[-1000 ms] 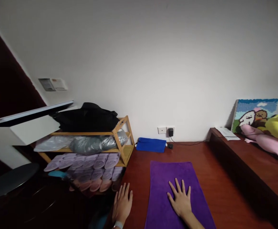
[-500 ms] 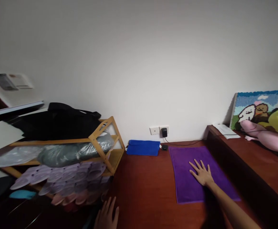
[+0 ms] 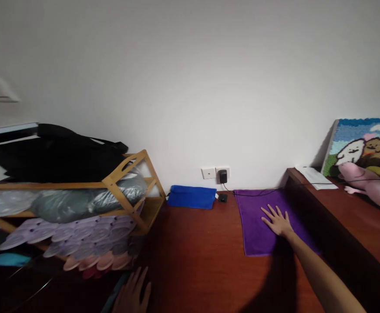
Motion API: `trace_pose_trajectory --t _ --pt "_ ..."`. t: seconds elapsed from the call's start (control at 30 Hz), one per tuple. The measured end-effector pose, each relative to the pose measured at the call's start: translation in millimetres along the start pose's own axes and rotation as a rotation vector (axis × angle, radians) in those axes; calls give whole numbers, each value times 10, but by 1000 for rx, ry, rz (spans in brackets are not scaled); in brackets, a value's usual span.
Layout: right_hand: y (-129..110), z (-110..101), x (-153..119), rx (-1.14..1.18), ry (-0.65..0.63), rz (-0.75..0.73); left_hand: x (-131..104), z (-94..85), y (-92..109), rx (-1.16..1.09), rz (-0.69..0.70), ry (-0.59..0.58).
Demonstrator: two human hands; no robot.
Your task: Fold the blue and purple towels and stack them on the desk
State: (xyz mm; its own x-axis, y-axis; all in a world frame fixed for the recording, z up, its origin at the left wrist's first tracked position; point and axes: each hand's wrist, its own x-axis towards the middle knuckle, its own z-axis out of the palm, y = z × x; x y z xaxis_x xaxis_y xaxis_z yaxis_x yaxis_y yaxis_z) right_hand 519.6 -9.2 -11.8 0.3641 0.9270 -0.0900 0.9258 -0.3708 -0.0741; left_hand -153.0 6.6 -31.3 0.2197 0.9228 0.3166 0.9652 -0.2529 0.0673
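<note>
A purple cloth lies spread on the red-brown wooden surface, beside a raised ledge. My right hand rests on this cloth with its fingers spread, holding nothing. At the bottom left, my left hand is open, its fingers stretched out near the left edge of the wooden surface; its lower part is cut off by the frame. A folded blue cloth lies against the wall, with a small black object just to its right.
On the left stands a wooden rack with a black bag, plastic-wrapped items and several slippers. A black plug sits in the wall socket. The raised ledge on the right bears a white packet, a picture and a pink plush toy.
The purple cloth's near edge lies farther back, and my right hand has moved slightly back with it. My left hand appears farther left. The view has shifted a little.
</note>
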Motion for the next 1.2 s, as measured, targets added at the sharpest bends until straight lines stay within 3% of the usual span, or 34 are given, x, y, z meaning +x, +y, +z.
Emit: trace_pose_trajectory --t 0.17,0.27,0.37,0.47,0.57,0.67,0.8,0.93,1.07,1.2 --pt "41 -94 29 11 -83 -1 -71 -107 112 37 -16 15" --pt "-267 -203 -37 6 45 -1 -112 -136 140 42 -22 2" --pt "-990 -324 -93 92 207 -207 -141 -152 159 33 -33 -11" --pt "-1922 -425 23 182 218 -393 -163 -182 188 24 -55 -21" --pt "-2702 -493 292 202 233 -390 -189 -231 222 19 -71 -3" --pt "-3142 -514 490 188 196 -341 -215 -264 244 12 -75 22" --pt "-3312 -466 401 162 156 -332 -240 -256 246 -2 -70 40" --pt "-3278 -414 -12 196 100 -437 -250 -238 245 -19 -74 66" --pt "-3123 -408 -663 290 11 -531 -249 -223 242 -30 -69 71" --pt "-2957 -306 -1568 852 -21 -477 -234 -196 237 -39 -78 63"
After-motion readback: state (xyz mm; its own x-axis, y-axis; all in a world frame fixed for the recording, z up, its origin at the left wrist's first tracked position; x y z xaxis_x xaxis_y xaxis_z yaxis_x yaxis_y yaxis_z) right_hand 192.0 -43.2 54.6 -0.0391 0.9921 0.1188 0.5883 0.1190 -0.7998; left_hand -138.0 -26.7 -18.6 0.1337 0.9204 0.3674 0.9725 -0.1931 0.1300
